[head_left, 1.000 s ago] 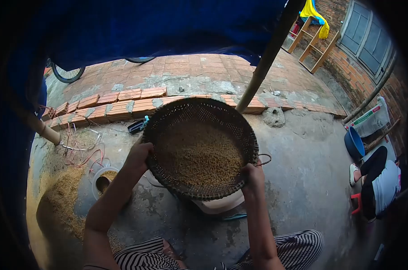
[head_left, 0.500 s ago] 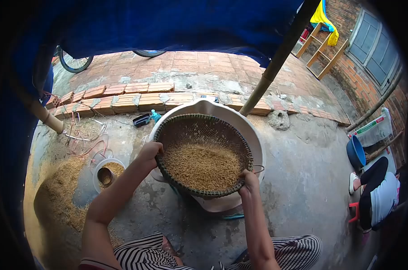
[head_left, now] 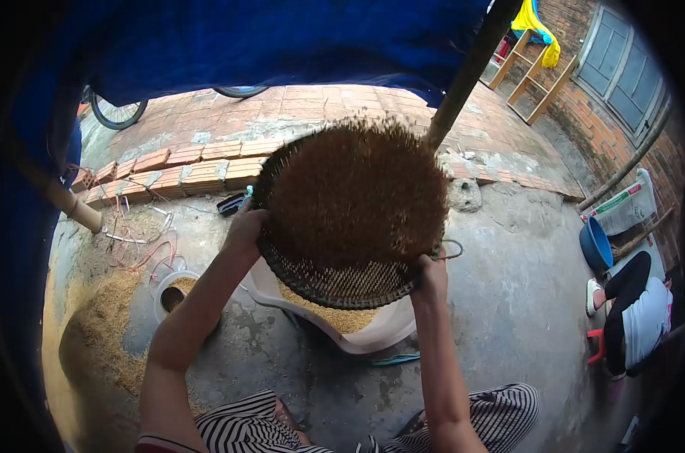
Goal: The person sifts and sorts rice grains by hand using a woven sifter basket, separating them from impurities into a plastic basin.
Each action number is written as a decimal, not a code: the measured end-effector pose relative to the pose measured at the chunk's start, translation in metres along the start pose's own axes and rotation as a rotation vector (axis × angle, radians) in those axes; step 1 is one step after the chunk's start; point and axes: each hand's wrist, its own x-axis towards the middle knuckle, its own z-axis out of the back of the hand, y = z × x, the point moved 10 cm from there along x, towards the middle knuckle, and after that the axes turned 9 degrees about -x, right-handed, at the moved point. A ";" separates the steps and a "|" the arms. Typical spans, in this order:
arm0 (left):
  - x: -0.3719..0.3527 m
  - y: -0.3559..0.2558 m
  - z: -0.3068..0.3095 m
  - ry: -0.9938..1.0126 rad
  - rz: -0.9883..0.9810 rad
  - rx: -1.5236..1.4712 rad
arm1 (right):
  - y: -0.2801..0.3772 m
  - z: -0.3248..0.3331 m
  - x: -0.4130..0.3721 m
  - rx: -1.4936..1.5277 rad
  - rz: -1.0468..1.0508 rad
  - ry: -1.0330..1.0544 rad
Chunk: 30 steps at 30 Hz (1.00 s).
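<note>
My left hand [head_left: 246, 231] grips the left rim of a round woven basket [head_left: 335, 285]. On the basket's lower right rim, my right hand [head_left: 431, 276] is closed, beside a small wire loop. A dark mass of grain [head_left: 361, 192] is in the air above the basket, blurred by motion and spreading past its top edge. Beneath the basket stands a large white tub [head_left: 391, 329], mostly hidden, with pale grain [head_left: 342, 317] inside.
Grain [head_left: 108, 328] is heaped on the floor at left, beside a small bucket [head_left: 161, 296] holding a cup. Low bricks [head_left: 206, 175] and a pole [head_left: 474, 72] stand ahead. At right are a blue basin [head_left: 596, 245] and a seated person [head_left: 644, 325].
Both hands have lifted the basket upward and slightly right. The grain that lay in it has flown up off the weave, and more of the tub's inside shows below.
</note>
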 end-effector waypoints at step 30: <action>-0.004 0.028 0.017 -0.015 0.107 0.039 | -0.035 0.050 -0.017 -0.232 -0.324 -0.181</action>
